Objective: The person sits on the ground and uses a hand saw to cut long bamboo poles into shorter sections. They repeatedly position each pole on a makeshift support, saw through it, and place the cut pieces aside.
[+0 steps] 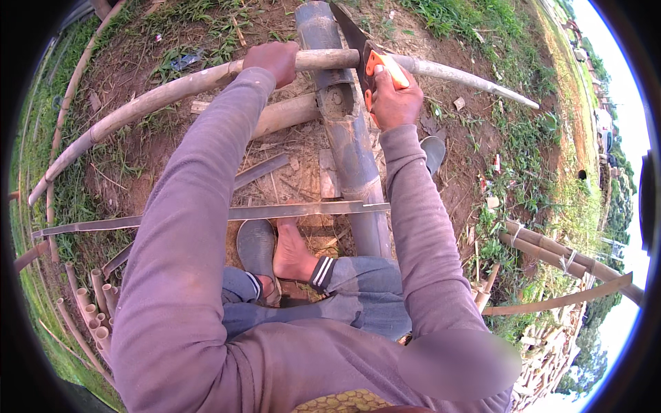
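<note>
My left hand (275,62) is closed around a long bamboo pole (165,81), which crosses over a thick grey bamboo log (351,151). In my right hand (398,102) is the orange handle of a handsaw (352,31), its dark blade standing across the pole just right of the log. The pole's thinner end (475,84) reaches out to the right beyond the saw. Whether the blade has cut into the pole cannot be made out. Below the pole, a shorter bamboo piece (286,115) meets the log's left side.
A long split bamboo strip (268,212) lies across the log, near my bare foot (295,255) and a grey shoe (256,244). Several cut bamboo tubes (93,310) stand at lower left. Tied bamboo poles (551,255) and a pile of bamboo scraps (551,354) are at right.
</note>
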